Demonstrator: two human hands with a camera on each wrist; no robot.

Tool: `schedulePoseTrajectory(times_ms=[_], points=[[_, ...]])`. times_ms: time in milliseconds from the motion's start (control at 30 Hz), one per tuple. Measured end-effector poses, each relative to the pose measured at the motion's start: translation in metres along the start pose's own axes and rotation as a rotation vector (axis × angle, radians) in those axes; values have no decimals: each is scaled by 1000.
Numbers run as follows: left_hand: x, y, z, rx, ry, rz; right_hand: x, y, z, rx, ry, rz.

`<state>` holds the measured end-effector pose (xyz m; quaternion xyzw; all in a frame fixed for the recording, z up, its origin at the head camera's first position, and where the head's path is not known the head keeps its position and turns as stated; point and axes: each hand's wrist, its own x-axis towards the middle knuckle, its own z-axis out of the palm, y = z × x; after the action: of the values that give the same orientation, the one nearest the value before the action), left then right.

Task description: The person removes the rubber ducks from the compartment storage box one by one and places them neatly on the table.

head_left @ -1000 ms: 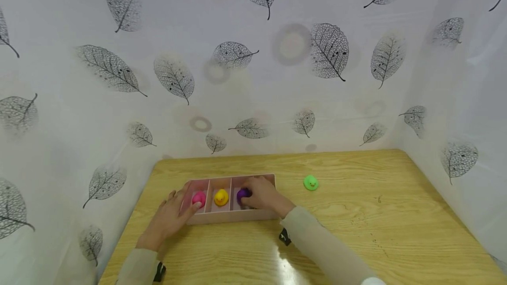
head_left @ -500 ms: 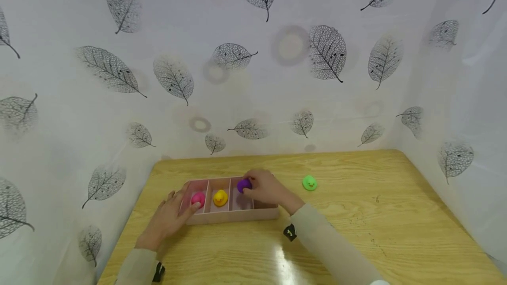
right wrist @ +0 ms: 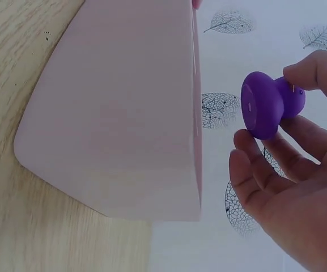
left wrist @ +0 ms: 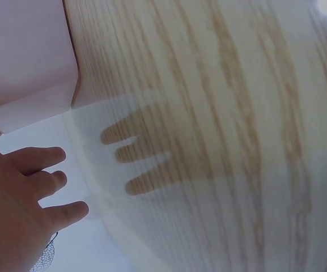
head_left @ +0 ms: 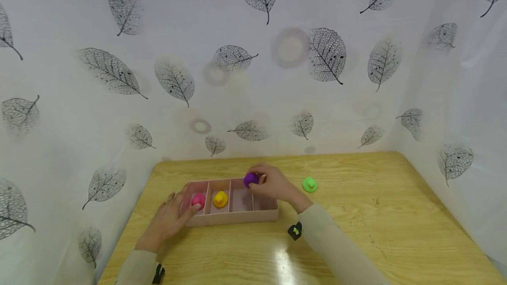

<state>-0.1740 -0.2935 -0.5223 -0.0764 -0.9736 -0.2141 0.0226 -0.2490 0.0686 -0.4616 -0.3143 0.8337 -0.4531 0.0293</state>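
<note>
A long pink box [head_left: 232, 219] with dividers stands on the table, its length running left to right. My right hand [head_left: 273, 184] pinches a purple rubber duck [head_left: 251, 180] between thumb and fingers, raised over the box's right half. The right wrist view shows the duck tipped sideways, its flat base facing the box. My left hand [head_left: 168, 215] lies at the box's left end, its thumb by the pink rubber duck [head_left: 198, 201] in the leftmost compartment. Several of its fingers extend past the box, straight and spread. A yellow rubber duck [head_left: 220, 199] sits in the second compartment.
A green rubber duck [head_left: 310, 184] stands on the wood-grain table [head_left: 356, 223], right of the box. A white sheet printed with grey leaves [head_left: 253, 78] surrounds the table's back and sides.
My right hand has lifted the purple duck out of the third compartment, moving up and slightly right. My left hand stays at the box's left end.
</note>
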Motion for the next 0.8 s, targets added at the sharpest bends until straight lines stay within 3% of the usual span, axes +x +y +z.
schedulePoseTrajectory(times_ms=[800], points=[[-1,0,0,15,-4,14,-25,29,-36,159,44,111]])
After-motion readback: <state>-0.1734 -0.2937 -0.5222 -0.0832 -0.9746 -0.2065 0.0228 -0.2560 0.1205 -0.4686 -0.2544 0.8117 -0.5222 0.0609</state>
